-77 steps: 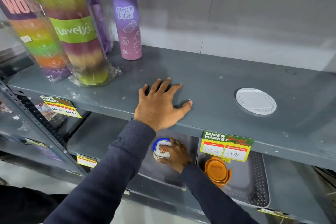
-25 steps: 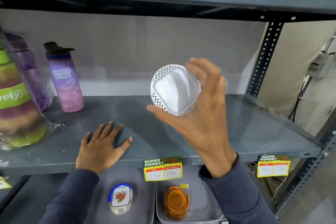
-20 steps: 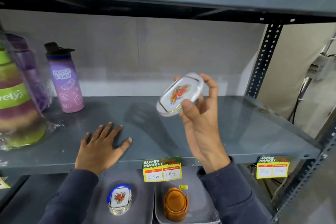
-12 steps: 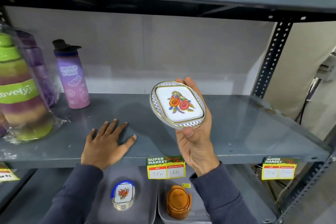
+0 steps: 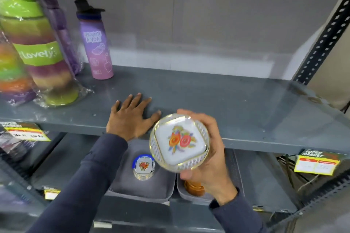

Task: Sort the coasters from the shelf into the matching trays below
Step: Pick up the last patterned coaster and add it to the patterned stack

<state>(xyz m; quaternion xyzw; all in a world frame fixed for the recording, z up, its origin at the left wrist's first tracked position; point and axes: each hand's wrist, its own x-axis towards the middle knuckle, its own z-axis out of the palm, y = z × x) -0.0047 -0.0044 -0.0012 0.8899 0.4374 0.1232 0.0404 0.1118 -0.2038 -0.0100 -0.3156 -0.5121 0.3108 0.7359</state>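
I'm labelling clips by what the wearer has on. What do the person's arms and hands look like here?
Both arms wear long, dark navy sleeves of plain fabric, with no logo or pattern visible. The cuffs end at the wrists. The left hand and right hand are bare: no gloves, and no rings, watch or bracelet visible.

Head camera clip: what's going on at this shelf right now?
A person is sorting coasters at a store shelf. The right hand holds a white floral coaster face-up in front of the shelf edge, above the trays. The left hand lies flat on the shelf. Below, the left tray holds a stack of matching floral coasters; the right tray holds orange coasters, partly hidden by the hand. The held coaster is not yet placed.
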